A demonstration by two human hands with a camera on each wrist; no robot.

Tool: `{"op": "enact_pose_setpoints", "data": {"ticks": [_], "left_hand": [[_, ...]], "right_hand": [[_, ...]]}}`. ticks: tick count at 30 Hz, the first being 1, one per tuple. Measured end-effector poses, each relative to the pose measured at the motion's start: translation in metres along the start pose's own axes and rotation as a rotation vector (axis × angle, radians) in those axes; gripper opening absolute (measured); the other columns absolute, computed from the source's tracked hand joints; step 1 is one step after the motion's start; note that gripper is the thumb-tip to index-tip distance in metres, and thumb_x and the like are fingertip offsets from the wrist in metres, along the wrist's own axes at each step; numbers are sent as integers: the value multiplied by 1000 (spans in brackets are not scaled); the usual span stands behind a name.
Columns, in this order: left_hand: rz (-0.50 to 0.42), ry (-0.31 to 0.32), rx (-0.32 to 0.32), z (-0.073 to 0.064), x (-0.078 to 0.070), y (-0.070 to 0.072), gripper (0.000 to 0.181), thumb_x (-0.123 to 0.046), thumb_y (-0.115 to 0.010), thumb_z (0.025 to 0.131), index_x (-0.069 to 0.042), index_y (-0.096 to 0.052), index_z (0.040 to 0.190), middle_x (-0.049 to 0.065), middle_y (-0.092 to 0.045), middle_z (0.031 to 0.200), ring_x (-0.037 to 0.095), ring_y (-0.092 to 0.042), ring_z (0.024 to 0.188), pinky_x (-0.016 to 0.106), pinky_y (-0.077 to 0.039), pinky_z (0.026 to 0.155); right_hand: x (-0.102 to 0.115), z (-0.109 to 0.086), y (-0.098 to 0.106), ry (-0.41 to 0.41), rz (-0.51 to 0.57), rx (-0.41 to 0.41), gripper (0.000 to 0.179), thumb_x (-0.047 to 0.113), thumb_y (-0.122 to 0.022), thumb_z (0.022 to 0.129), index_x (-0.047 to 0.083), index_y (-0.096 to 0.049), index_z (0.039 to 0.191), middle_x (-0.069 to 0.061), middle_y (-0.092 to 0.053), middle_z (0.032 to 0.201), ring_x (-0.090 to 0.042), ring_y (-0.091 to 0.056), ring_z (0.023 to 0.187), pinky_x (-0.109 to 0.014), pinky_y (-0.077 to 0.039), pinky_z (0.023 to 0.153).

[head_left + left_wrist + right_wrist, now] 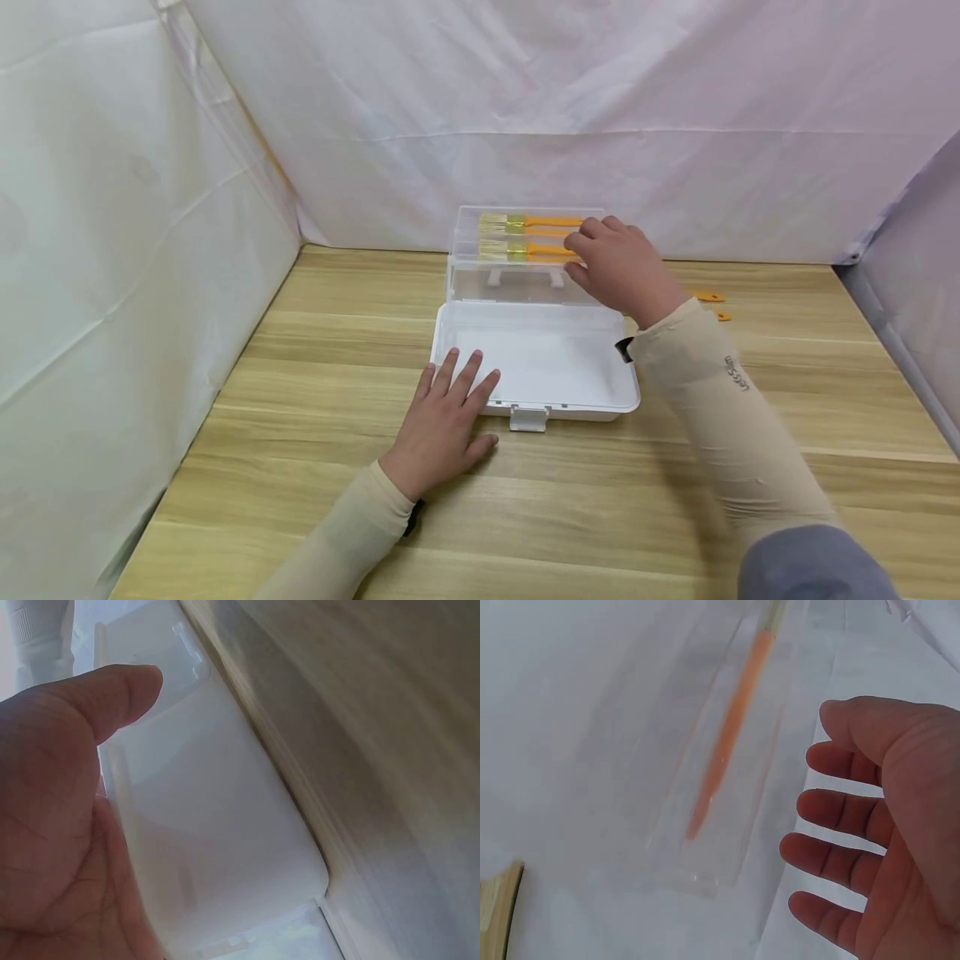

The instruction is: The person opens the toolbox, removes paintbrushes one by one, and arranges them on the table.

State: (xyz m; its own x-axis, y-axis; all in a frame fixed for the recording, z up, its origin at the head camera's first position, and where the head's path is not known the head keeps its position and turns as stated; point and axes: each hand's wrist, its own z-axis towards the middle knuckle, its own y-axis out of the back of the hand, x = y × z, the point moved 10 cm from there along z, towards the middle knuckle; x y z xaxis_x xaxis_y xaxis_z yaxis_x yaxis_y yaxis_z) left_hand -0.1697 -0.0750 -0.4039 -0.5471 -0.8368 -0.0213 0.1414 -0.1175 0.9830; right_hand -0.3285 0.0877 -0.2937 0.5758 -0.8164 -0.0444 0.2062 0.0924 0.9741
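Observation:
A white plastic box [555,358] lies open on the table, its hinged clear upper part [467,285] standing back behind it. Several paintbrushes [553,222] with orange handles and pale bristles lie side by side in that clear part, bristles to the left. My left hand [442,425] rests on the box's front left corner, fingers spread over the rim. Over the handle ends is my right hand [622,267], its fingers loosely bent. In the right wrist view nothing sits between the fingers, and an orange brush handle [731,727] lies beside them behind clear plastic.
Two more orange handle ends [708,297] show on the wooden table [337,333], right of the box and partly behind my right forearm. A latch [528,418] hangs at the box's front. White cloth [420,100] walls the table at the back and sides.

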Motion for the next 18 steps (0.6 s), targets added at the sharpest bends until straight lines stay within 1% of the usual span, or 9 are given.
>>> {"op": "enact_pose_setpoints", "data": {"ticks": [5,9,11,14,18], "left_hand": [[1,-1,-1,0,-1,0,79,-50,-69,86,-15,-42,152,16,-29,159,42,-21,146,62,-23,112],[-2,-2,1,0,-1,1,80,-50,-69,86,-15,-42,152,16,-30,159,42,-22,146,62,-24,111],[-4,-2,5,0,-1,1,80,-50,-69,86,-15,-41,152,16,-29,159,42,-22,146,62,-24,111],[-3,2,15,0,-1,0,80,-51,-69,86,-15,-41,152,15,-28,160,42,-21,146,62,-23,112],[6,6,26,0,0,-1,80,-51,-68,87,-16,-40,153,15,-27,160,42,-20,147,61,-23,112]], "right_hand": [[7,9,-12,-1,13,42,32,23,-64,96,3,-63,121,-14,-58,112,-36,-53,101,-52,-48,82],[11,16,-24,-12,28,100,35,26,-63,97,4,-62,124,-14,-57,115,-36,-52,108,-53,-48,88],[13,18,-31,-11,21,120,36,28,-64,97,4,-61,124,-14,-58,115,-36,-53,109,-52,-48,90],[16,20,-37,1,10,119,36,28,-66,96,4,-62,123,-13,-59,113,-35,-54,104,-50,-49,88],[19,23,-39,9,10,95,35,28,-66,96,4,-63,121,-12,-60,112,-34,-55,100,-48,-50,85]]}}
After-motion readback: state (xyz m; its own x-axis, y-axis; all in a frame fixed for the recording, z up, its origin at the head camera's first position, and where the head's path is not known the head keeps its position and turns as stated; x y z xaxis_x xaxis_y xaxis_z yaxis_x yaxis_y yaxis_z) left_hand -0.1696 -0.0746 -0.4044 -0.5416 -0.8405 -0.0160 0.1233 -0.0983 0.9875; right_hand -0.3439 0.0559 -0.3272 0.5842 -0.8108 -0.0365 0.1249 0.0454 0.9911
